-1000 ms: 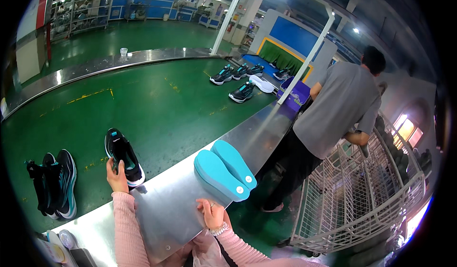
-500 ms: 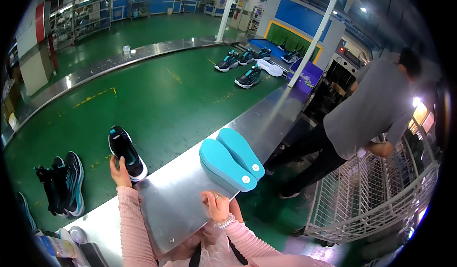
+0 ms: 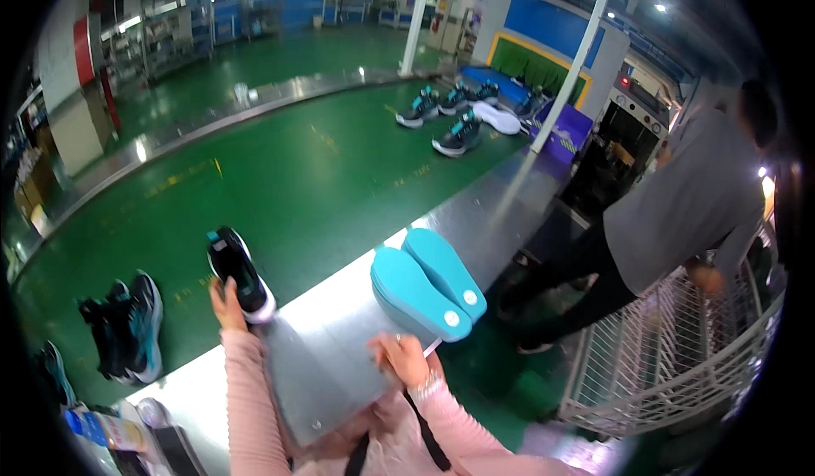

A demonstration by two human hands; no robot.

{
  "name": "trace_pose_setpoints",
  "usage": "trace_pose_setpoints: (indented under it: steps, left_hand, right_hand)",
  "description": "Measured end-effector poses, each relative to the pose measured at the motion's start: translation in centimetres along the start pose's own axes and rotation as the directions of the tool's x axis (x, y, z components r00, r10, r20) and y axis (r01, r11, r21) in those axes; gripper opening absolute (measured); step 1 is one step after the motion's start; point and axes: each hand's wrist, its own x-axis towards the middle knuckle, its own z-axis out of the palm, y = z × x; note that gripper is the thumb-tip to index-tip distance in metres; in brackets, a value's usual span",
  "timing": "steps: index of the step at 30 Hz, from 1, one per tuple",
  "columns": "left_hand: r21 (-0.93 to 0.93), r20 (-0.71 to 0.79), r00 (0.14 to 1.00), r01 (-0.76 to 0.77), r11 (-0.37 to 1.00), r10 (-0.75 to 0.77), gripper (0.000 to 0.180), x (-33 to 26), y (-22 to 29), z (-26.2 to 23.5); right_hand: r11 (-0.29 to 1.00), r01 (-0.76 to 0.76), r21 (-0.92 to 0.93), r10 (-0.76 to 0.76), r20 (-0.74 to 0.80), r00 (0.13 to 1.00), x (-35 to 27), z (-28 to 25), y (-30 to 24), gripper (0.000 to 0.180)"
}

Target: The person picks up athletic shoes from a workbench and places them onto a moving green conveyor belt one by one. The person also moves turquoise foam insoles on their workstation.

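My left hand grips the heel of a black shoe with a white sole lying on the green conveyor belt. My right hand holds a pair of shoes by the heels, their teal soles turned up, over the steel edge of the conveyor. Both arms wear pink sleeves.
A pair of black and teal shoes lies on the belt at the left. Several more shoes lie far along the belt. A person in a grey shirt bends over a white wire cart at the right.
The view has shifted a little. The person in grey has bent lower and further right. My hands keep their hold on the shoes.
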Motion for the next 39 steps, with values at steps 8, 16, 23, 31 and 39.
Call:
trace_pose_setpoints:
  steps: [8,16,23,31,39]
  left_hand:
    - [-0.069,-0.017,1.0,0.024,0.997,-0.026,0.044,-0.6,-1.4,0.3]
    - [-0.077,-0.027,0.996,0.088,0.993,-0.09,0.045,-1.1,-1.3,0.3]
    - [-0.023,-0.067,0.994,0.082,0.996,-0.083,0.047,-2.0,0.5,1.3]
    - [0.104,-0.098,0.993,0.07,0.992,-0.06,0.042,-2.5,1.0,1.8]
    - [0.059,-0.082,0.993,0.089,0.994,-0.084,0.045,-2.8,0.7,2.0]
  right_hand:
    - [0.523,-0.305,0.796,-0.035,0.378,0.925,-2.3,-2.7,-2.0,0.056]
    - [0.831,0.106,0.546,-0.126,0.0,0.992,3.3,-1.2,-13.3,0.04]
    - [0.965,0.225,-0.136,-0.252,-0.239,0.938,23.1,-6.7,-15.2,0.035]
    - [0.275,-0.015,-0.961,-0.325,-0.107,0.94,36.0,-16.0,-7.8,0.061]
    - [0.126,0.024,-0.992,-0.338,-0.02,0.941,33.0,-6.2,-10.1,0.027]
